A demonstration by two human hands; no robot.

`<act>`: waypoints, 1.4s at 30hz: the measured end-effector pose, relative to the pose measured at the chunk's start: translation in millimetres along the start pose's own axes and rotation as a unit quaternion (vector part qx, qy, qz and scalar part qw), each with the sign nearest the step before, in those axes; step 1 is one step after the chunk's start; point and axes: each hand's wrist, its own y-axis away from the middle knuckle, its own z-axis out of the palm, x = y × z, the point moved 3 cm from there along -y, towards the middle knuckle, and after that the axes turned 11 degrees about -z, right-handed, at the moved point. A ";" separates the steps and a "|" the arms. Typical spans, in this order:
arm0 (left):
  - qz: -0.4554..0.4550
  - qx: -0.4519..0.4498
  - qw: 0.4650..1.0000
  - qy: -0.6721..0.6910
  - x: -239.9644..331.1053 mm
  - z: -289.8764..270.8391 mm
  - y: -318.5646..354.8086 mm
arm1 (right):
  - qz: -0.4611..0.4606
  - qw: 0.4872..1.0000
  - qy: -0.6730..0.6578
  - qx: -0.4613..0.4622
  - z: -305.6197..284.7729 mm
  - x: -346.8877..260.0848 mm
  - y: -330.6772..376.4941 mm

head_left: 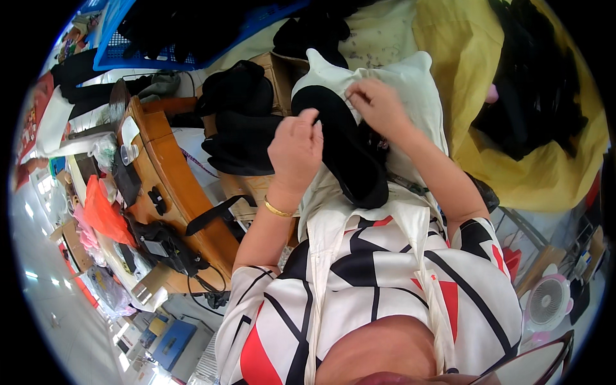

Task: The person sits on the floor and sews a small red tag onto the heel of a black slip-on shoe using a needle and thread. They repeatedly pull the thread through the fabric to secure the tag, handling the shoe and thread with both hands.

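A long black fabric piece [340, 138] with rounded ends, shaped much like a shoe sole, lies across my lap on a white cloth [417, 83]. My left hand [296, 147], a gold bangle at its wrist, is over the piece's left edge with its fingers bent together. At the piece's far right edge, my right hand [377, 108] has thumb and fingertips drawn into a pinch. Whatever either hand holds is too small or blurred to make out. Small dark items beside the piece are partly hidden under my right forearm.
Similar black pieces [240, 138] are stacked on cardboard to the left, beside a wooden sewing table [170, 173]. A blue basket [115, 51] of black goods stands at the far left. On the right, a yellow sack [459, 38] holds more black material, with a small fan [548, 300] nearer.
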 end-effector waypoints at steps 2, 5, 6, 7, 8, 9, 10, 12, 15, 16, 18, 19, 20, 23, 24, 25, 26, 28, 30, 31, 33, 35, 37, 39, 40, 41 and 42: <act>0.000 -0.020 1.000 -0.009 0.1 3.4 4.7 | 0.085 0.987 -0.122 0.056 -3.5 -12.4 -10.5; -0.045 -0.076 0.996 0.004 5.6 3.5 5.8 | 0.107 0.924 -0.347 0.121 1.4 -37.7 -20.0; -0.061 -0.090 0.994 0.016 6.3 4.5 5.6 | 0.117 0.895 -0.411 0.127 10.1 -39.4 -21.6; -0.080 -0.101 0.991 0.027 7.4 5.3 6.4 | 0.124 0.862 -0.475 0.127 20.6 -40.8 -22.4; -0.093 -0.101 0.990 0.015 8.2 7.5 7.3 | 0.131 0.825 -0.535 0.126 26.7 -41.4 -21.8; -0.106 -0.102 0.989 0.003 8.1 11.0 8.4 | 0.151 0.813 -0.551 0.113 28.7 -41.4 -20.2; -0.122 -0.102 0.987 -0.010 5.7 12.7 9.3 | 0.170 0.799 -0.568 0.097 31.2 -44.2 -20.4; -0.110 -0.107 0.988 -0.005 1.6 14.9 8.0 | 0.208 0.791 -0.568 0.094 32.2 -51.6 -19.8; -0.069 -0.082 0.994 0.005 -16.0 27.3 11.9 | 0.203 0.772 -0.598 0.067 24.6 -53.4 -10.7; -0.053 -0.068 0.996 0.008 -19.3 30.3 13.7 | 0.218 0.766 -0.598 0.086 21.3 -62.8 -6.1; -0.065 -0.083 0.994 0.020 -14.2 31.1 13.9 | 0.246 0.754 -0.596 0.128 12.1 -86.7 5.3; -0.069 -0.089 0.993 0.026 -10.3 31.7 13.7 | 0.244 0.749 -0.601 0.136 9.7 -84.6 6.0; -0.051 -0.079 0.995 0.028 -8.2 32.5 11.8 | 0.242 0.745 -0.605 0.144 7.1 -80.2 6.9; -0.037 -0.088 0.995 0.007 -4.0 32.0 5.5 | 0.222 0.745 -0.610 0.155 2.2 -79.4 2.3; -0.017 -0.087 0.996 0.002 -1.0 33.2 4.2 | 0.213 0.747 -0.610 0.154 0.8 -80.9 0.1; -0.001 -0.078 0.997 -0.009 0.2 31.0 2.4 | 0.203 0.755 -0.604 0.153 2.1 -82.8 -2.3; 0.014 -0.063 0.998 -0.025 -0.5 27.4 -3.0 | 0.189 0.763 -0.601 0.146 4.4 -84.1 -5.9; 0.039 -0.054 0.998 -0.017 3.7 24.1 -16.5 | 0.190 0.775 -0.581 0.161 -1.0 -91.6 -9.9; 0.128 -0.050 0.989 -0.056 15.6 15.6 -43.8 | 0.144 0.762 -0.607 0.176 -17.7 -93.0 -13.3; 0.174 -0.035 0.980 -0.085 24.8 8.9 -55.0 | 0.121 0.783 -0.577 0.200 -24.3 -96.9 -12.5; 0.252 -0.069 0.959 -0.106 23.3 13.6 -64.9 | 0.095 0.795 -0.569 0.187 -33.9 -107.2 -6.9; 0.316 -0.088 0.944 -0.039 33.6 -2.1 -62.3 | 0.094 0.796 -0.572 0.173 -38.9 -112.6 6.4; 0.355 -0.141 0.924 -0.028 32.4 4.9 -45.3 | 0.121 0.791 -0.579 0.160 -40.1 -105.5 28.3; 0.375 -0.186 0.908 -0.019 30.9 21.0 -23.3 | 0.172 0.778 -0.585 0.153 -40.8 -93.3 53.0; 0.372 -0.196 0.907 -0.002 31.8 24.7 -16.4 | 0.199 0.775 -0.580 0.156 -41.5 -92.7 61.4; 0.374 -0.206 0.904 0.021 34.7 30.5 -9.6 | 0.225 0.772 -0.571 0.164 -43.4 -92.1 71.5; 0.377 -0.193 0.905 0.019 34.9 37.8 -3.0 | 0.232 0.772 -0.565 0.178 -44.8 -91.1 78.7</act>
